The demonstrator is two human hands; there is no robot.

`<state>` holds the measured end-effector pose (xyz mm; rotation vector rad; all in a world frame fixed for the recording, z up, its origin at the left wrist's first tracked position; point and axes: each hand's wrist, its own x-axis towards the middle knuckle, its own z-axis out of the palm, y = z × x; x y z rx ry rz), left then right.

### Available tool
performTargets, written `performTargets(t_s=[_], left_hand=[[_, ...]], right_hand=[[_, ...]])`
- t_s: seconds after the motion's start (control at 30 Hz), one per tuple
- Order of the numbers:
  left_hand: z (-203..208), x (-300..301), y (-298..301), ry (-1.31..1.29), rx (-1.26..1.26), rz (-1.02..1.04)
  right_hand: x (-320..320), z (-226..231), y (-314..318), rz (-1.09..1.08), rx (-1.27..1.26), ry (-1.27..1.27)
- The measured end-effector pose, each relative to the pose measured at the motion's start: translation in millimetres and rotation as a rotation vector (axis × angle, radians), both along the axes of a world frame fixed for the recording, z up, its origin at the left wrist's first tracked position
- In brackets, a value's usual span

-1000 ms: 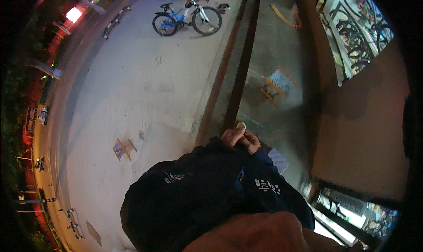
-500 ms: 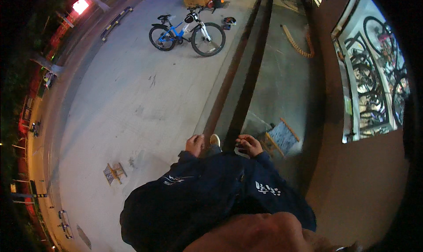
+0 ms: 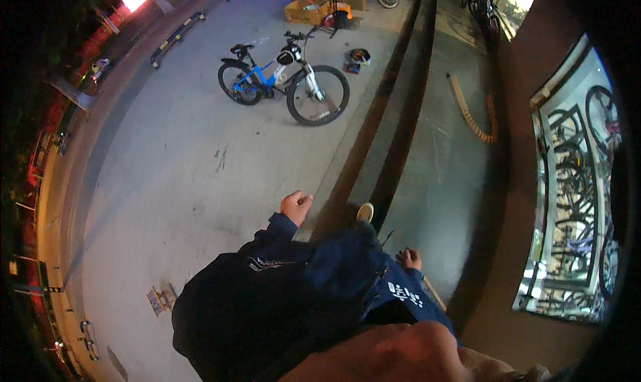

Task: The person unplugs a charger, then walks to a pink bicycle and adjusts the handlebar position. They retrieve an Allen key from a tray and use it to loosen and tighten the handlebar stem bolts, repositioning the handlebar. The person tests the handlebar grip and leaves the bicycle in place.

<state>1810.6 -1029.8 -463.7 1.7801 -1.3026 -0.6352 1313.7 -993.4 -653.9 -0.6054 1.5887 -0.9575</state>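
Observation:
My left hand (image 3: 296,208) hangs over the pale pavement, fingers curled in, with nothing showing in them. Lower and to the right is my right hand (image 3: 410,258), partly hidden by its dark blue sleeve, its fingers bent. A thin dark rod-like thing (image 3: 387,238) sticks up near it; whether the hand holds it cannot be made out. One light-coloured shoe (image 3: 365,212) shows on the dark step. Nearest the right sleeve is a wooden bar (image 3: 435,293) of a folding stool, mostly covered by my arm.
Ahead stands a blue and white bicycle (image 3: 284,82). Beyond it are a cardboard box (image 3: 306,12) and a black bucket (image 3: 341,19). Dark steps (image 3: 374,135) run along the right, with a coiled tan hose (image 3: 471,118) above them. A small folding stool (image 3: 160,300) stands left; a bicycle-filled window (image 3: 567,182) is right.
My hands have moved apart: the left forward, the right down and back beside my body. The shoe appears farther right. The bicycle looks larger, and my arm now covers most of the right stool.

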Motion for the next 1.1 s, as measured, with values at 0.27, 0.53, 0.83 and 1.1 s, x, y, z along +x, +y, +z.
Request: performTargets(t_s=[0.27, 0.53, 0.83, 1.1], left_hand=[[-92.7, 15.9, -227.0, -0.013, 0.271, 0.159], [-138.4, 73.8, -431.0, 0.048, 0.210, 0.311], [-286.5, 186.4, -698.5, 0.056, 0.385, 0.490], [-288.8, 200.3, -873.2, 0.286, 0.373, 0.526]], right_hand=[[5.2, -68.1, -336.4, 0.151, 0.101, -0.205], [77.4, -83.6, -693.0, 0.407, 0.127, -0.166], [134.6, -157.4, -861.4, 0.720, 0.251, 0.503], [184.9, -143.3, -1096.1, 0.700, 0.312, 0.443]])
